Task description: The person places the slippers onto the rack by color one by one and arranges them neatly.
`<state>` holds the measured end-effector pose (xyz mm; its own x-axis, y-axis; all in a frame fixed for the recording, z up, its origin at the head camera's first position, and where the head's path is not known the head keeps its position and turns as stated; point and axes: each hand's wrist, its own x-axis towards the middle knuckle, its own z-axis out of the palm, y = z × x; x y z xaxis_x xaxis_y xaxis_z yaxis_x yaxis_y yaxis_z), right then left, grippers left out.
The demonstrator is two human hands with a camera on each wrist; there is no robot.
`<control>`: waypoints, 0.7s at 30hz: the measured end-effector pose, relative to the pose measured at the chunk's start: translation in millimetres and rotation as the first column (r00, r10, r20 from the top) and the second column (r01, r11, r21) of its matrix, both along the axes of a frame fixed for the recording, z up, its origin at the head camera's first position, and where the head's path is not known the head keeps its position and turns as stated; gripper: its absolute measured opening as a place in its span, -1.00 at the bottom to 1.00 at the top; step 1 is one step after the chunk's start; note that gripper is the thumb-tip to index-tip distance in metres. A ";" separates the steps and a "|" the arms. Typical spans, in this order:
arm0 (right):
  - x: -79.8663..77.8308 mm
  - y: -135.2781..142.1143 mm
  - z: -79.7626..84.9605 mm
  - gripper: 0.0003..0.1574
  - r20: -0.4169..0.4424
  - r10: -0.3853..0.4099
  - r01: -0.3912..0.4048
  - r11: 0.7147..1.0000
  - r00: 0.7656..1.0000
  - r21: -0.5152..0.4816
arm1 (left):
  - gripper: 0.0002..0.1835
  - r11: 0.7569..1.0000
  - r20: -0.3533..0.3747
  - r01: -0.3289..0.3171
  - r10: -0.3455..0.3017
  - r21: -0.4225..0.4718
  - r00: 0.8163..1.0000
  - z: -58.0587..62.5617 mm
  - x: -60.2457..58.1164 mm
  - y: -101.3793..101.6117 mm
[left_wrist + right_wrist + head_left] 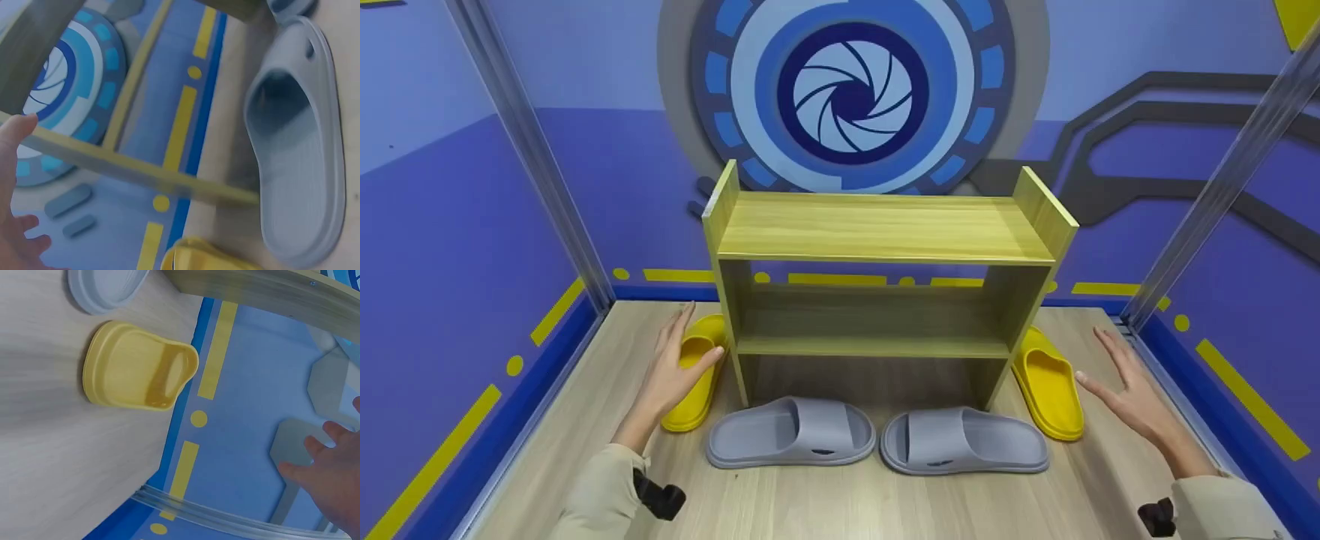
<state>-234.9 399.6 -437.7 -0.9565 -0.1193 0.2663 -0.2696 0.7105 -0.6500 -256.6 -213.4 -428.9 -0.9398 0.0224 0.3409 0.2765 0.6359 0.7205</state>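
Observation:
My left hand [675,371] hovers with spread fingers over a yellow slipper [690,405] at the left of a wooden shoe rack [877,229]. On the opposite side my right hand [1132,394] is held out, fingers apart, just right of another yellow slipper [1050,394]. Neither hand holds anything. Two grey slippers lie in front of the rack, their toes pointing toward each other: the left one [750,435] and the right one [1009,448]. In the left wrist view, a grey slipper [298,185] lies by the rack's side panel [152,169].
The rack has a top board and a lower shelf [870,319], between two upright sides. Behind it stands a blue-purple wall [607,180] with a round painted emblem. Metal posts [540,157] mark the corners, and side walls flank the wood-patterned floor [840,502].

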 end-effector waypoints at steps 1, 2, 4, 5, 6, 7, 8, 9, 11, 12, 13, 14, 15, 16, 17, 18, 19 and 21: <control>0.0 -1.2 0.6 -0.07 0.006 0.007 -0.007 1.000 1.000 -0.018 | -0.18 0.999 0.002 0.013 -0.013 0.038 1.000 1.9 -0.3 1.7; -0.1 -2.4 0.9 -0.08 0.009 0.017 -0.016 0.999 1.000 -0.037 | -0.19 0.997 0.007 0.024 -0.024 0.071 1.000 3.8 -0.4 3.6; -0.6 -5.0 1.1 -0.09 0.010 0.041 -0.040 0.996 0.999 -0.084 | -0.19 0.991 0.009 0.041 -0.043 0.128 0.999 6.9 -1.3 7.0; -0.6 -6.6 1.2 -0.10 0.007 0.055 -0.054 0.992 0.998 -0.110 | -0.19 0.987 0.015 0.046 -0.049 0.153 0.999 8.3 -1.7 8.7; -0.7 -8.1 1.1 -0.12 -0.002 0.070 -0.070 0.988 0.998 -0.135 | -0.19 0.983 0.016 0.051 -0.055 0.177 0.998 9.7 -2.3 10.2; -1.1 -9.5 0.7 -0.13 -0.007 0.084 -0.084 0.984 0.996 -0.157 | -0.19 0.977 0.017 0.059 -0.064 0.207 0.998 10.9 -3.4 11.7; -1.5 -10.7 0.0 -0.15 -0.009 0.095 -0.095 0.980 0.995 -0.175 | -0.19 0.969 0.018 0.066 -0.072 0.237 0.997 12.2 -4.3 13.2; -1.9 -11.9 -0.8 -0.16 -0.006 0.101 -0.100 0.977 0.995 -0.189 | -0.20 0.962 0.019 0.071 -0.079 0.265 0.997 13.4 -5.3 14.7; -2.8 -13.9 -3.1 -0.19 0.011 0.107 -0.103 0.973 0.994 -0.205 | -0.21 0.949 0.023 0.076 -0.087 0.304 0.996 15.8 -7.4 17.4; -3.3 -14.8 -4.6 -0.20 0.021 0.108 -0.101 0.973 0.994 -0.208 | -0.21 0.944 0.024 0.079 -0.091 0.321 0.996 16.8 -8.4 18.7; -3.8 -15.7 -6.4 -0.21 0.032 0.111 -0.102 0.972 0.993 -0.210 | -0.21 0.939 0.028 0.081 -0.095 0.333 0.995 18.0 -9.3 20.0; -4.4 -16.7 -8.3 -0.22 0.044 0.113 -0.102 0.972 0.993 -0.210 | -0.22 0.937 0.032 0.081 -0.097 0.341 0.995 18.9 -10.0 21.2; -4.8 -17.8 -10.1 -0.22 0.055 0.116 -0.102 0.972 0.992 -0.211 | -0.22 0.935 0.035 0.080 -0.098 0.345 0.995 19.8 -10.8 22.3; -5.2 -19.0 -12.1 -0.23 0.065 0.122 -0.106 0.971 0.990 -0.215 | -0.22 0.935 0.040 0.078 -0.098 0.346 0.994 20.3 -11.6 23.4; -5.5 -20.3 -14.0 -0.23 0.071 0.129 -0.111 0.970 0.989 -0.216 | -0.22 0.934 0.043 0.077 -0.098 0.350 0.994 20.8 -12.3 24.4; -5.8 -21.8 -16.1 -0.23 0.078 0.136 -0.117 0.969 0.988 -0.216 | -0.22 0.933 0.048 0.078 -0.101 0.351 0.994 21.3 -12.7 25.3; -5.9 -23.3 -17.9 -0.23 0.086 0.145 -0.123 0.968 0.986 -0.219 | -0.22 0.934 0.052 0.078 -0.102 0.350 0.993 21.7 -13.2 26.2; -5.2 -27.3 -20.4 -0.23 0.096 0.157 -0.133 0.967 0.983 -0.219 | -0.23 0.933 0.050 0.077 -0.101 0.351 0.994 22.2 -14.0 27.7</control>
<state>-240.1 372.3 -458.0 -0.9580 -0.2119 0.1934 -0.2774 0.5125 -0.8126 -270.6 -185.7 -406.7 -0.9602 -0.0016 0.2792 0.2643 0.3174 0.9107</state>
